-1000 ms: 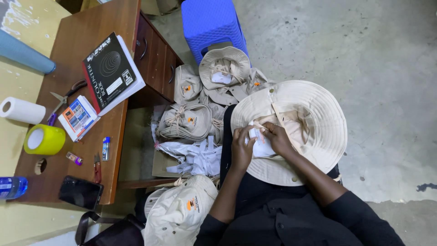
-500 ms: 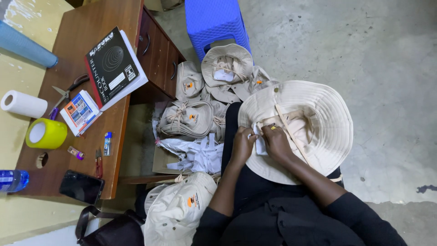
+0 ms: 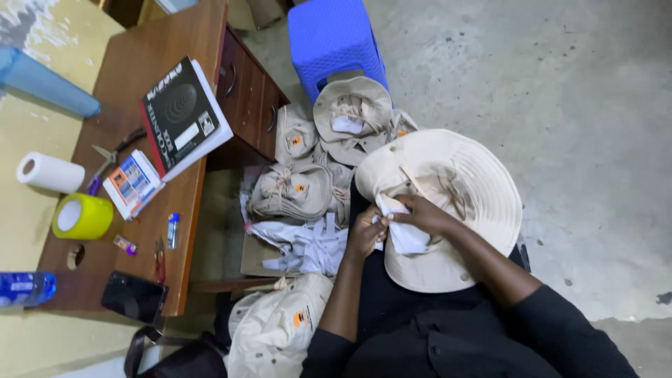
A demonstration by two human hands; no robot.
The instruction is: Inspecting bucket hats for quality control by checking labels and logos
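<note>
A wide-brimmed beige hat (image 3: 462,189) lies upside down on my lap. My left hand (image 3: 364,234) and my right hand (image 3: 420,213) meet at its crown, both pinching a white paper or cloth piece (image 3: 402,234) held against the hat's inside. Beige cords cross the hat's crown just above my right hand. Black sleeves cover both my arms.
A pile of folded beige hats (image 3: 301,182) and white paper scraps (image 3: 301,245) lie on the floor to my left, with another hat (image 3: 276,329) nearer me. A blue plastic stool (image 3: 332,38) stands beyond. The wooden desk (image 3: 182,38) holds a black box, tape roll, paper roll, phone and scissors.
The view has shifted slightly. My hands have kept working the white piece at the hat's crown, with my right hand sliding a little down over it.
</note>
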